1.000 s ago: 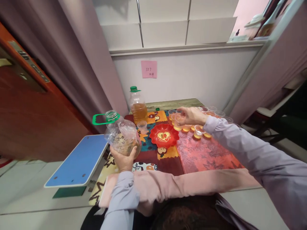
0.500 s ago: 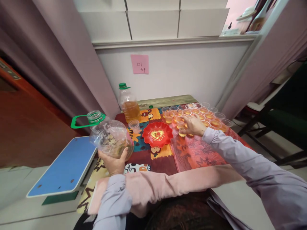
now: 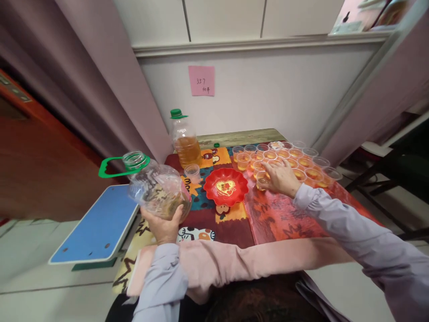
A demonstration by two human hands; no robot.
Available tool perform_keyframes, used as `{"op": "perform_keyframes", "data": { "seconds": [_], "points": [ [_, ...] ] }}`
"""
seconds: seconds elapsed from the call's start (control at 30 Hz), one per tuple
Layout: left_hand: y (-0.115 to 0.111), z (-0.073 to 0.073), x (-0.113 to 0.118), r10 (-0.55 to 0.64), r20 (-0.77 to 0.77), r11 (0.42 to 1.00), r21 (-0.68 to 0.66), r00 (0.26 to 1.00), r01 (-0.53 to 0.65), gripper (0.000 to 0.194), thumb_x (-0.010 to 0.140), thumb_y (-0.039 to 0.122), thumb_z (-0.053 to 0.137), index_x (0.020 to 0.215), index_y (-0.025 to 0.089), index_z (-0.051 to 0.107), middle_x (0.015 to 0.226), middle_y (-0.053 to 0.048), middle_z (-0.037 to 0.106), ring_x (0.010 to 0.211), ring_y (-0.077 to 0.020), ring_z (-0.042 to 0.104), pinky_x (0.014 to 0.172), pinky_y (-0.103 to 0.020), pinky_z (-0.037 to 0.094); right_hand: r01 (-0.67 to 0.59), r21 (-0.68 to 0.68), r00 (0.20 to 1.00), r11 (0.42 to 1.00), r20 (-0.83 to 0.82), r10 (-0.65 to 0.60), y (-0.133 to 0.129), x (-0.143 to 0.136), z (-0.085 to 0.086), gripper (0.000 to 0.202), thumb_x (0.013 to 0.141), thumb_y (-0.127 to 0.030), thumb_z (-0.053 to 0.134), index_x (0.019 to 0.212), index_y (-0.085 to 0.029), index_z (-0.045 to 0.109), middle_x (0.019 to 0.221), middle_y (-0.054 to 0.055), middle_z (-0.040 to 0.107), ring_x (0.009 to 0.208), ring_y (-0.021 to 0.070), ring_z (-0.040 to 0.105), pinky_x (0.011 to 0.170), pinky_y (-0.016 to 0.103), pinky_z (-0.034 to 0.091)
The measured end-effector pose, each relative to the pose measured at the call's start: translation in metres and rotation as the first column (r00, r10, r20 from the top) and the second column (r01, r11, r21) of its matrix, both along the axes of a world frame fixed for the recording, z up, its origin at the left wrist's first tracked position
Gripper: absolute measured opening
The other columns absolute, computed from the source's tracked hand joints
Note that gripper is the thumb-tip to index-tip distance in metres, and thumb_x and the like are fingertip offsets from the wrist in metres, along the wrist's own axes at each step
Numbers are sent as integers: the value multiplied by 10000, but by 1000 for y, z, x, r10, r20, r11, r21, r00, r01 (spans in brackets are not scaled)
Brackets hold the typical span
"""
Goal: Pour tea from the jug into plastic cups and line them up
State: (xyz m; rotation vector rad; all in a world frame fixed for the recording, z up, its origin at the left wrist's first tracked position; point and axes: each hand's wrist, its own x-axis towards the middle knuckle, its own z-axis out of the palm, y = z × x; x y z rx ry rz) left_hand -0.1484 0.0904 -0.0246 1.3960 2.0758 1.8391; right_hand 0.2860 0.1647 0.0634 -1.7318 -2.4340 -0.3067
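My left hand (image 3: 163,224) grips a large clear plastic jug (image 3: 157,185) near its base. The jug is uncapped, has a green handle ring (image 3: 124,167) at its neck and leans to the left. On the right, my right hand (image 3: 280,177) has its fingers closed around a small clear plastic cup (image 3: 262,181) at the near corner of a close-packed group of cups (image 3: 313,173). Those cups hold amber liquid. The palm side of this hand is hidden.
A green-capped bottle of amber liquid (image 3: 187,150) stands at the back left, with a lone clear cup (image 3: 192,171) before it. A red scalloped dish (image 3: 226,187) sits mid-table, near a small green cap (image 3: 216,145). Pink cloth (image 3: 234,259) lines the front edge.
The view has shifted slightly, so the scene sits a little differently in the frame. Both hands keep their holds, the left on the jug and the right on the cup.
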Motion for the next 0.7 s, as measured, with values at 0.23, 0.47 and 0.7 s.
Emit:
{"op": "perform_keyframes", "data": {
  "seconds": [0.23,0.47,0.7],
  "points": [
    [-7,2,6,-31,54,1000,-4,998,31,1225,636,493,921,1606,153,252,1473,-227,570,1365,-354,614,1176,-526,482,-58,124,994,991,-81,69,-4,9,-22,633,931,-571,642,1422,-172,626,950,200,814,959,419,737,1098,633,360],
    [-10,-2,5,-36,46,999,-12,998,37,1241,650,477,934,1623,174,226,1480,-212,572,1385,-333,609,1189,-493,480,-117,214,981,970,-130,147,-13,0,-1,645,949,-657,605,1365,-169,667,1092,270,775,1041,487,714,1103,733,321],
    [-11,-1,7,-3,43,1000,-16,999,3,1263,635,503,939,1628,161,239,1501,-224,549,1405,-354,587,1207,-510,458,-326,73,852,943,-410,326,19,-126,41,383,998,-510,654,1250,-241,757,1171,119,793,1051,320,739,953,455,550]
  ]
}}
